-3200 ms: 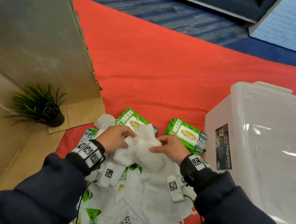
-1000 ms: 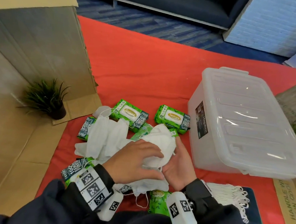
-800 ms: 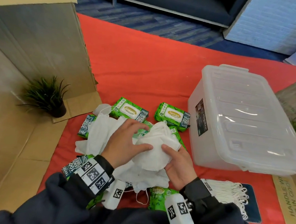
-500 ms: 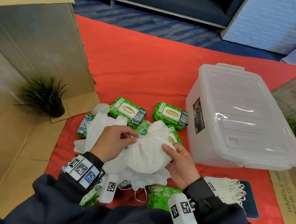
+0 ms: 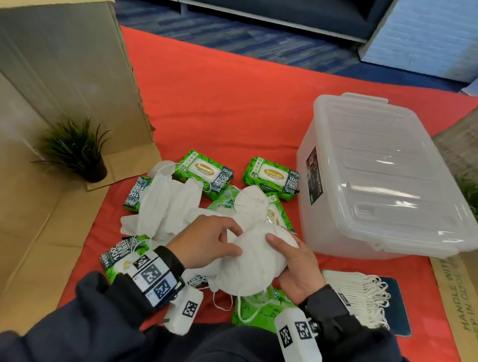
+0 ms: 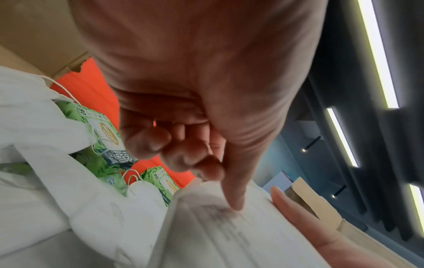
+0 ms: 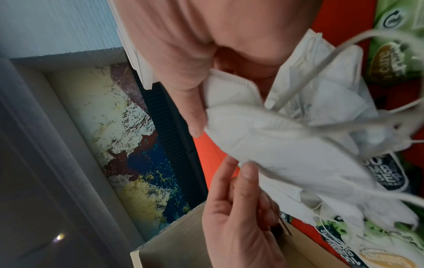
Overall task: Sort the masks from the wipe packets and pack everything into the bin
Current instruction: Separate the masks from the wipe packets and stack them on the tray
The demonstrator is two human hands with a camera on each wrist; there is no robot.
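Low in the middle of the head view, both hands hold a stack of white masks (image 5: 251, 267) above the red cloth. My left hand (image 5: 233, 242) pinches its left edge, with the thumb (image 6: 234, 195) pressing on the top mask (image 6: 218, 235). My right hand (image 5: 281, 251) cups the stack from the right and below, its thumb (image 7: 191, 116) on the mask stack (image 7: 286, 145). Loose masks (image 5: 170, 205) lie in a heap to the left. Green wipe packets (image 5: 206, 173) (image 5: 271, 178) lie beyond and under the heap. The clear bin (image 5: 385, 174) stands at the right with its lid on.
A neat row of masks (image 5: 356, 295) lies on a dark blue pad right of my right wrist. A small potted plant (image 5: 76, 153) stands on cardboard (image 5: 22, 225) at the left, beside a tall box wall (image 5: 58, 60). Another cardboard sheet (image 5: 464, 303) lies right of the bin.
Both hands have drawn the mask stack nearer to my body and pressed it flatter. One mask now lies alone on the packets beyond the hands.
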